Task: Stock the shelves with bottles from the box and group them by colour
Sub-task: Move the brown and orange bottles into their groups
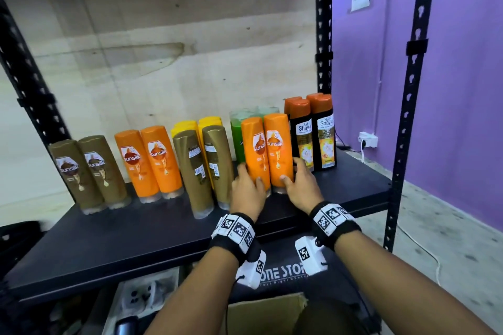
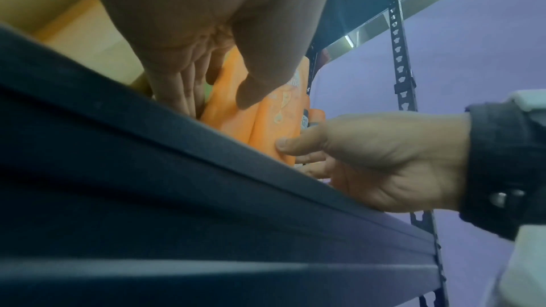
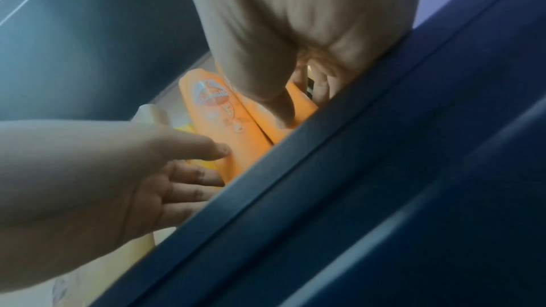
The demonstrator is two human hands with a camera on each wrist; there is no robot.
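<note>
From the head view, a person is standing at a dark shelf [image 1: 81,247], the left hand [image 1: 248,192] and right hand [image 1: 299,185] each wrapping the lower part of an orange bottle: the left bottle [image 1: 255,149] and the right bottle [image 1: 278,147] are standing upright on the board, touching side to side, thumbs on their fronts and fingers reaching round the outer sides. A green bottle [image 1: 236,141] is standing just behind them, black bottles [image 1: 313,139] just to the right, gold bottles [image 1: 204,166] just to the left. Another orange pair [image 1: 149,163] is waiting well apart to the left, past the gold ones, with a brown pair [image 1: 89,174] at the far left. A corner of the box [image 1: 266,313] is showing below the shelf.

From the left wrist, the left hand's fingers [image 2: 183,92] are lying close together along the bottle's outer side, the thumb on its face; the right hand's thumb [image 2: 295,145] is pressing the neighbouring bottle low down.

From the right wrist, the right thumb [image 3: 280,106] is pressing the front of its bottle; the other fingers are mostly hidden behind it, so their curl is hard to tell.

The risk, as it looks from here: orange is sitting in two separate groups, and sliding this pair leftward in such tight company could be knocking the tall gold bottles over, or toppling the pair itself if the low grip is pushing rather than lifting.
</note>
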